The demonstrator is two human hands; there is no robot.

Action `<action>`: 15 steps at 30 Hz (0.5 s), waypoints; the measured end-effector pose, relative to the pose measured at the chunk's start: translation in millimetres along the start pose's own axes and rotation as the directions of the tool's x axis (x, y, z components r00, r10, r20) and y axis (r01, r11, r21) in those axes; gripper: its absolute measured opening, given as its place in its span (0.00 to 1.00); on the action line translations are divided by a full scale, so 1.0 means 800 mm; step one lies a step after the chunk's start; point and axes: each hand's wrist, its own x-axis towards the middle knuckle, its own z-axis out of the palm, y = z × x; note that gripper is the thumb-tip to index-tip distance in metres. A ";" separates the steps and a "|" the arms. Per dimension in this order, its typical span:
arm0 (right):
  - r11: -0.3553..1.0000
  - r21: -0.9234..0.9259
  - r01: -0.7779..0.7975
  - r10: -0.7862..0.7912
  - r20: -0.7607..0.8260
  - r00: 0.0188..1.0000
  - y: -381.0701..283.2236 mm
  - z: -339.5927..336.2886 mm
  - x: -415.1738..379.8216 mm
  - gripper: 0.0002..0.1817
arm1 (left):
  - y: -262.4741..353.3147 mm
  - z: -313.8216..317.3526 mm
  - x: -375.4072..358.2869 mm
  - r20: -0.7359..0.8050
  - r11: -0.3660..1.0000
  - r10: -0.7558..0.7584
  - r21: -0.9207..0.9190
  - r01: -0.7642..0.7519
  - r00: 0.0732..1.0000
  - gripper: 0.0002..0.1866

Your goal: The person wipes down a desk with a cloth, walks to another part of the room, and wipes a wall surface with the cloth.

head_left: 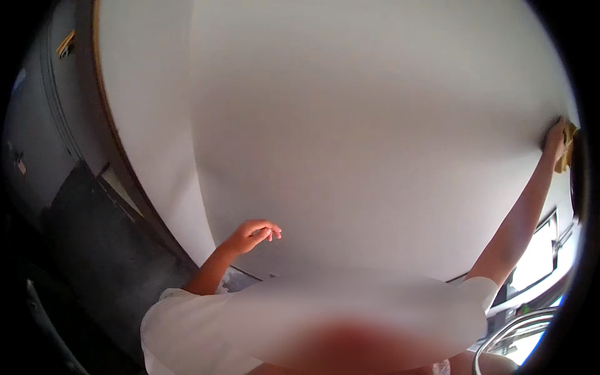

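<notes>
My right arm reaches far out to the right, where my right hand (555,136) is closed on a yellow-brown cloth (567,150) against the pale wall (350,137). Part of the cloth and most of the fingers are hidden at the edge of the view. My left hand (255,236) hangs in front of the wall at lower left, fingers loosely bent and apart, holding nothing.
A brown door frame (106,106) runs down the left side, with a dark floor (119,269) beyond it. At lower right are a bright window (534,259) and curved metal tubing (509,331).
</notes>
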 end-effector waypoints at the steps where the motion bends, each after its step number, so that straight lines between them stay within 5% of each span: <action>1: 0.998 -0.031 0.047 -0.048 -0.019 0.999 -0.004 0.014 0.019 0.52 | 0.006 0.004 0.000 -0.013 1.000 0.020 0.001 -0.020 1.000 0.12; 6: 0.937 -0.041 0.348 -0.350 -0.137 0.927 -0.128 0.101 0.047 0.50 | 0.004 0.015 -0.007 -0.092 0.999 0.035 0.009 -0.034 0.995 0.12; 10: 0.857 0.237 0.457 -0.433 -0.149 0.889 -0.336 0.090 -0.047 0.45 | -0.001 0.020 -0.012 -0.137 0.997 0.070 0.038 -0.066 0.988 0.11; 13: 0.849 0.244 0.469 -0.465 -0.081 0.882 -0.476 0.043 -0.096 0.42 | 0.011 0.023 -0.013 -0.164 0.998 0.070 0.017 -0.068 0.984 0.11; 14: 0.678 0.006 0.735 -0.664 -0.424 0.616 -0.497 0.077 -0.083 0.37 | 0.015 0.022 -0.011 -0.164 0.996 0.091 0.034 -0.087 0.982 0.12; 15: 0.758 0.207 0.618 -0.641 0.066 0.764 -0.543 0.003 -0.142 0.28 | 0.009 0.027 -0.010 -0.168 0.994 0.107 0.045 -0.101 0.980 0.12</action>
